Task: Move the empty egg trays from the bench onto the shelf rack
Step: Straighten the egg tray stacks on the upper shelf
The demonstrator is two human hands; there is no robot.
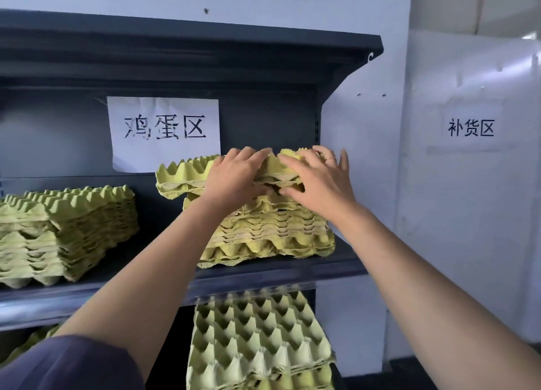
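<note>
We see both hands at the middle of the frame, on the top trays [181, 178], a few yellow-green pulp egg trays nested together. These top trays lie on a taller stack [272, 234] of the same trays, shifted toward the left of the frame so that their left end overhangs it. The left hand [234, 178] lies over their near edge, fingers flat on top and the thumb tucked under the edge, so it pinches them. The right hand [319, 181] is just beside it, fingers fanned wide over the top, a thin ring [329, 158] on one finger, and its thumb curled in under the same edge. The two hands nearly touch.

The stack stands on the dark middle shelf [263, 272] of the rack, toward its right end. At the left of the frame, well apart from it, a second stack [64, 228] sits on the same shelf. Below the shelf, at lower centre, a third stack [257, 340] tilts toward us with its cups showing.

A white paper sign [164, 131] with black characters hangs on the rack's back panel, behind the top trays. A smaller sign [471, 127] is on the white wall at the right. A dark sleeve [67, 363] fills the lower left corner.
</note>
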